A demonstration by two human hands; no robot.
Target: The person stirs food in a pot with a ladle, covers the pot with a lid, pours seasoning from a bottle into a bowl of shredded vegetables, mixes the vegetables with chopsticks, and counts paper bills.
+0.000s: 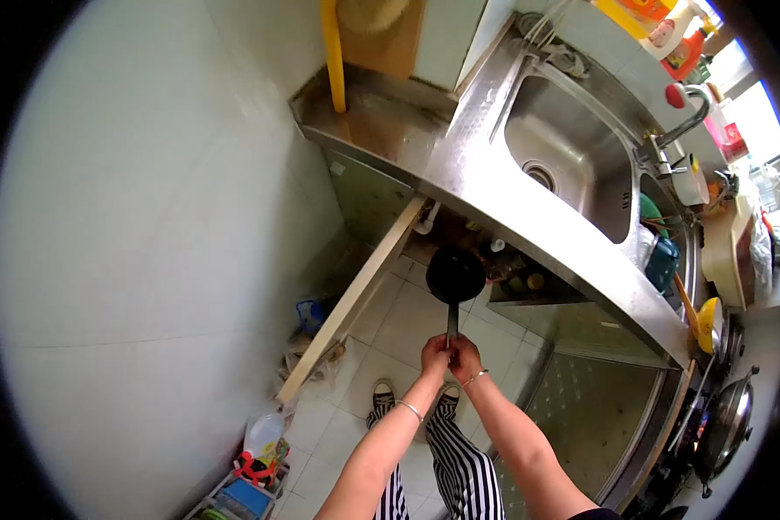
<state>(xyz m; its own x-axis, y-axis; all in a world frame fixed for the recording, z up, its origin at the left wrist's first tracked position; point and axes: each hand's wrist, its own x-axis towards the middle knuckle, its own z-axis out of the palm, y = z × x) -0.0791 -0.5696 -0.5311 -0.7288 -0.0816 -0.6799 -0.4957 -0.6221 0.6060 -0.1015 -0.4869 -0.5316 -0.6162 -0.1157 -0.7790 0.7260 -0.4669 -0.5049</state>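
Note:
A small black pan (pixel 456 275) is held out over the floor, its round bowl pointing away from me and its handle toward me. My left hand (pixel 436 356) and my right hand (pixel 465 357) are side by side, both closed around the end of the pan's handle (pixel 452 321). Just beyond the pan is the open cupboard (pixel 442 238) under the sink, with several small items inside that are too dark to make out.
An open cabinet door (pixel 355 299) juts out at the left. Above lies the steel counter (pixel 572 247) with a sink (pixel 563 139) and faucet (pixel 698 108). A lidded wok (pixel 726 425) sits at the right. A rack with bags (pixel 243 494) stands at the lower left.

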